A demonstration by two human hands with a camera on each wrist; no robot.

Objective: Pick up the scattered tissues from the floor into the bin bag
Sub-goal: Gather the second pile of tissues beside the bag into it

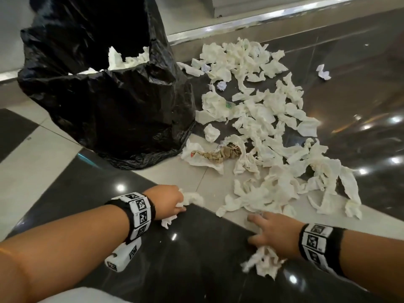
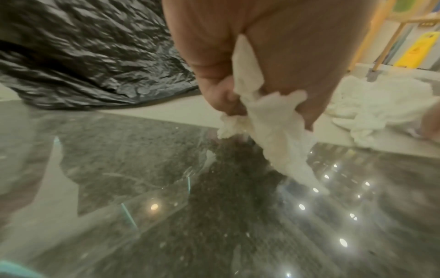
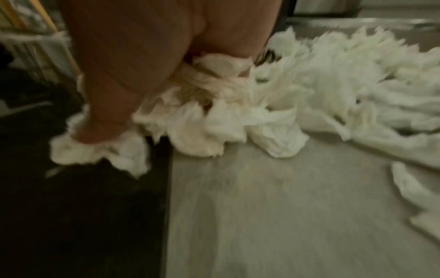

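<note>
Tissues (image 1: 269, 127) lie scattered across the floor (image 1: 72, 189), a dense white spread to the right of the black bin bag (image 1: 113, 106) and running from the far metal threshold strip (image 1: 251, 20) down to the near tiles. Bag stands slumped, mouth open toward the viewer; some white tissue already shows inside it. One crumpled brown paper (image 1: 225, 153) sits among the white pieces near the bag's base. A single stray piece (image 1: 323, 72) lies well apart at far right.

Left hand (image 1: 169, 203): grip closed on a wad of tissue (image 1: 192, 199), fingers curled round it; the left wrist view shows a tail of it hanging down toward the dark tile. Right hand (image 1: 274, 235): low at the near edge of the spread, fingers partly spread, a clump (image 1: 262, 260) bunched under the palm. The right wrist view is blurred, but tissue seems gathered in the curled fingers.

Handling, as judged: very light, soft, compressible, no stiffness. Pieces crush into a handful without resistance, so any point will do as a hold; scooping several at once and squeezing looks best. Loose tails may drop or catch on neighbouring pieces. Thin paper could tear if tugged from under another piece. The polished floor should let pieces slide when raked together.

Most of the spread is not yet cleared.
</note>
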